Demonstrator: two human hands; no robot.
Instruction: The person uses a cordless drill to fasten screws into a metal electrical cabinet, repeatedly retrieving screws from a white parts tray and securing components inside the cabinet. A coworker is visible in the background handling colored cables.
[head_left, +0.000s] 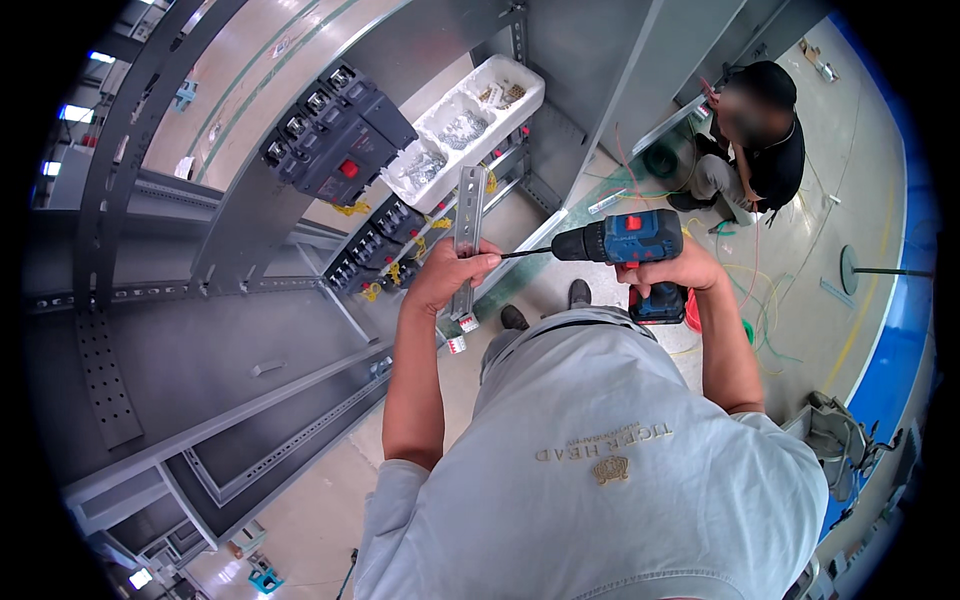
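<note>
Slotted rail (467,225) left of drill (625,245), parts tray (470,120) behind, breaker (340,135) further left

A white three-compartment tray (470,125) of what look like small metal fasteners rests atop the grey cabinet frame (250,210).

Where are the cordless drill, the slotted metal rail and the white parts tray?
Cordless drill (625,238), head view, on its blue body.
Slotted metal rail (468,210), head view, on the upper part above the left hand (450,272).
White parts tray (530,88), head view, on its far rim.
</note>
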